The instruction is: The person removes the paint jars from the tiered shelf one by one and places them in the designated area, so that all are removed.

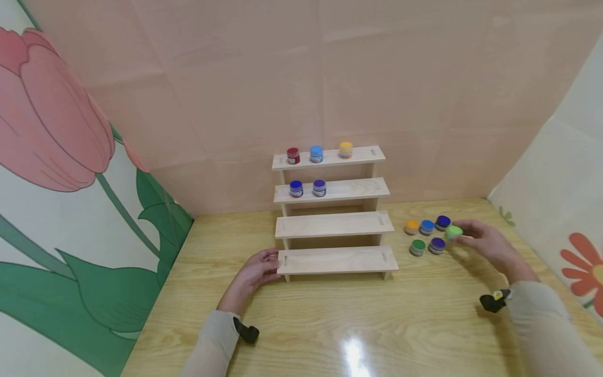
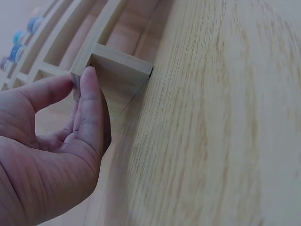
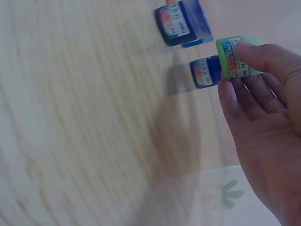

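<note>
My right hand (image 1: 487, 243) pinches a light green paint jar (image 1: 454, 233) between thumb and fingers, at the right side of the table. In the right wrist view the green jar (image 3: 233, 57) is tilted, its printed label partly covered by the thumb. My left hand (image 1: 258, 270) grips the left end of the lowest step of a wooden stepped rack (image 1: 336, 261). The left wrist view shows thumb and fingers (image 2: 89, 106) pinching that board's corner. Beside the right hand stand a dark blue jar (image 1: 443, 223) and a purple jar (image 1: 437, 246).
On the rack's top step stand a dark red jar (image 1: 293, 156), a light blue jar (image 1: 316, 154) and a yellow jar (image 1: 346, 150). The second step holds a blue jar (image 1: 296, 189) and a purple one. Orange (image 1: 411, 227), blue (image 1: 426, 227) and green (image 1: 417, 247) jars stand right of the rack.
</note>
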### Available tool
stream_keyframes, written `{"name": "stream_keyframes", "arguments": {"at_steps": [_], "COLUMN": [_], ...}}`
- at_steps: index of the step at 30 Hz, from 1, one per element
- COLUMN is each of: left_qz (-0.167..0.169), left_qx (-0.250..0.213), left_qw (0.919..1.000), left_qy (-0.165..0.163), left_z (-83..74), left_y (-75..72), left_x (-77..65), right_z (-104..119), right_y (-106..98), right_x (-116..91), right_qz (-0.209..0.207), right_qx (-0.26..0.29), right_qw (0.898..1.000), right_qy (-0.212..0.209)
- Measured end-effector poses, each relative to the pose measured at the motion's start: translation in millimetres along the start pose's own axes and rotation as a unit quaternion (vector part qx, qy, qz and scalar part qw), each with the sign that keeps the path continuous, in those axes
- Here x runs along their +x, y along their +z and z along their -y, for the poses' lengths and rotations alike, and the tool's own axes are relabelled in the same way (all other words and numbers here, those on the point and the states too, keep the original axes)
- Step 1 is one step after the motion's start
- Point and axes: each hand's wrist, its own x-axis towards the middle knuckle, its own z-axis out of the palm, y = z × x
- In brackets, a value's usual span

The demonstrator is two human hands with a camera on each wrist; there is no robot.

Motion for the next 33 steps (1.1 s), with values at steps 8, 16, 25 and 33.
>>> {"name": "stream_keyframes", "arguments": {"at_steps": [8, 16, 25, 33], "left_qz": [-0.004, -0.002, 0.002, 0.004], "left_qx": [-0.005, -0.004, -0.006, -0.007], "left_qw": [1.0, 1.0, 0.9999, 0.9999], "left_qy": [-0.007, -0.009, -0.009, -0.009], "left_z": [-1.3, -0.5, -0.7, -1.8], "left_y": [0.4, -1.2, 0.3, 0.3], "left_x": [0.9, 0.7, -0.6, -1.3], "right_z": [-5.8, -10.6, -14.8, -12.4], "right_y": [3.7, 6.9, 12.2, 7.7], "right_x": [3.2, 4.4, 5.4, 7.3], "right_qz": [0.011, 0.014, 0.0, -0.005], "right_qx": [-0.041, -0.06, -0.058, -0.07], "right_qw": [0.998, 0.997, 0.997, 0.997], "right_qy": [0.035, 0.051, 0.048, 0.034]}}
